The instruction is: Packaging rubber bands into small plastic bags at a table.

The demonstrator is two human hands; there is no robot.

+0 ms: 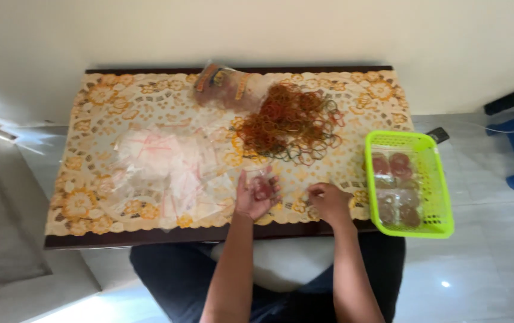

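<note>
Hands at table point(149, 239) near edge: left point(255, 194) cupping bag point(262, 188), axis unclear; right point(328, 202) closed, contents unclear; basket point(430, 179) overhanging right edge.

**Count of what lies on the table**

Two hands are at work: one left hand point(255, 192) and one right hand point(328, 202). There is one loose heap of rubber bands point(293, 122), far too many and too tangled to count singly. One pile of small clear bags point(167, 167) lies spread flat, its number unclear. One larger printed packet point(224, 84) sits at the back. One green basket point(433, 179) holds about six filled bags point(397, 188), in two columns
</note>
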